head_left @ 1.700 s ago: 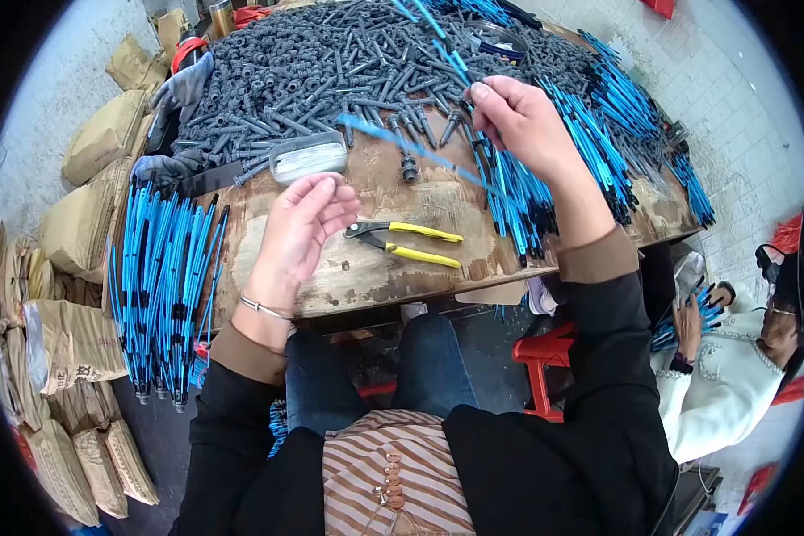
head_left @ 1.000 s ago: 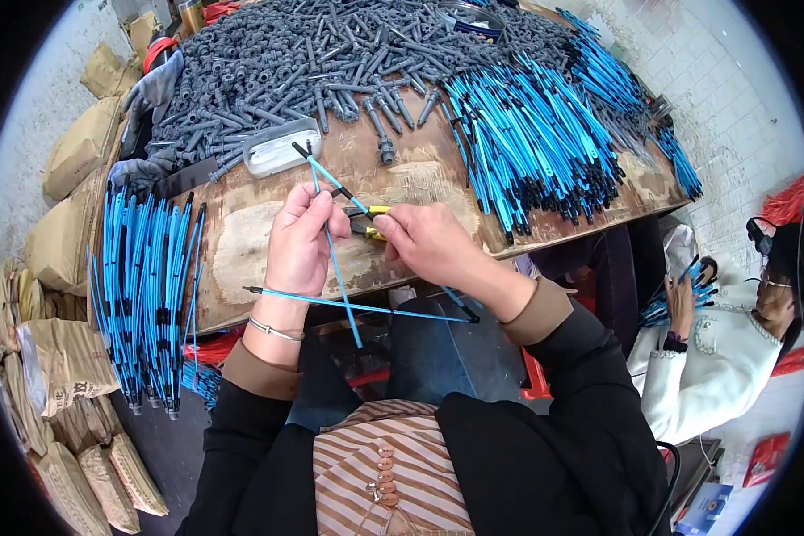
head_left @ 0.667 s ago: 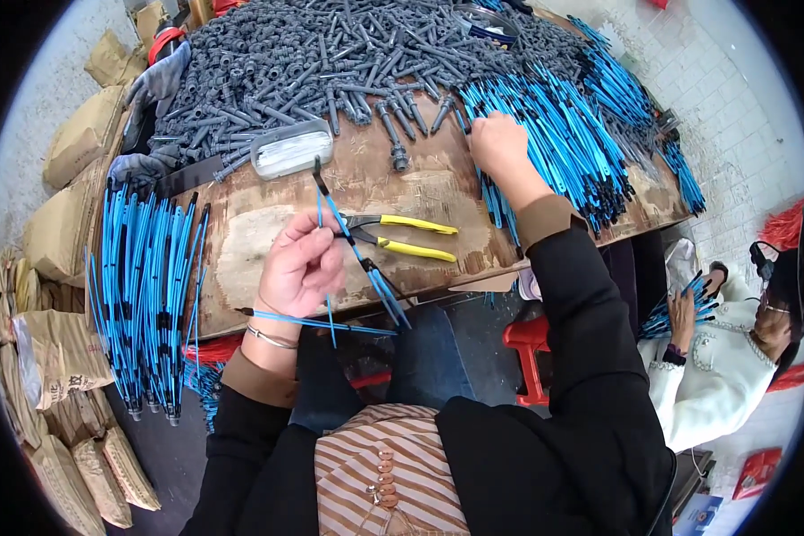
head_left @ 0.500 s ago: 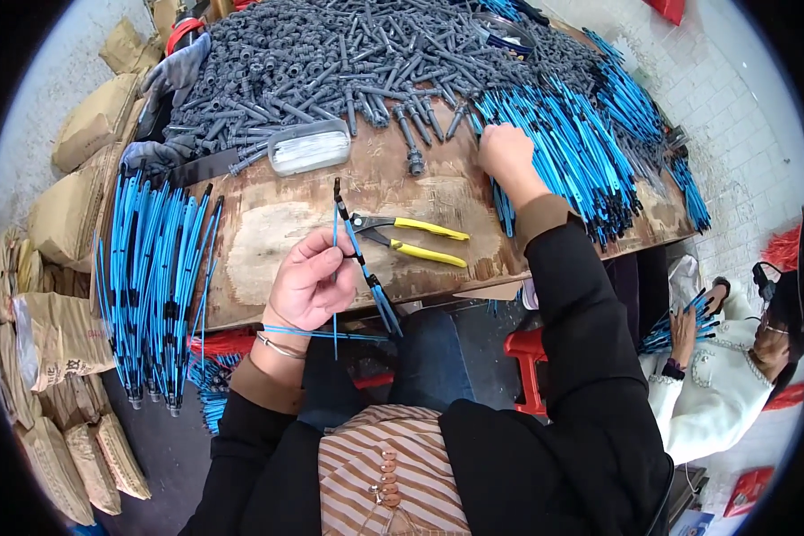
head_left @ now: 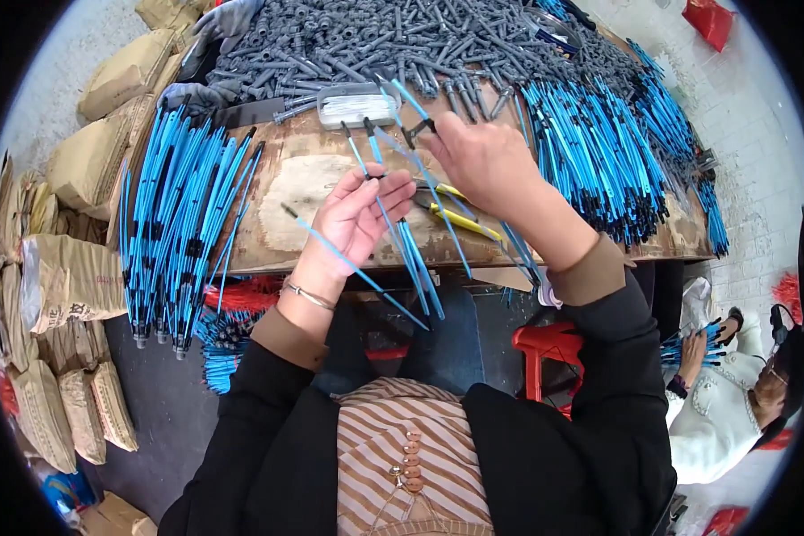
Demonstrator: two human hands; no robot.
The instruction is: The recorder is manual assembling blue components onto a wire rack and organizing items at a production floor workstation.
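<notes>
My left hand [head_left: 353, 219] pinches several thin blue rods [head_left: 415, 259] with black tips; they fan out above and below the fingers, over the table's front edge. Close by on the right, my right hand [head_left: 487, 161] is closed on another blue rod [head_left: 409, 96] with a black fitting at its fingertips. Its fingers partly hide where the rod is gripped. Several rods cross between the two hands, so I cannot tell which hand carries each. Yellow-handled pliers [head_left: 463, 220] lie on the table behind the rods, partly covered.
Grey plastic tubular parts [head_left: 348, 45] are heaped along the back, with a clear tray [head_left: 357, 107] of white sticks before them. Blue rod bundles lie left [head_left: 174, 223] and right [head_left: 590, 161]. Brown sacks [head_left: 89, 170] line the left; a co-worker [head_left: 719, 402] handles rods at right.
My right hand has come left from the right-hand bundle with a blue rod, close to my left hand. My left hand has risen slightly, and its rods have spread. The view has shifted.
</notes>
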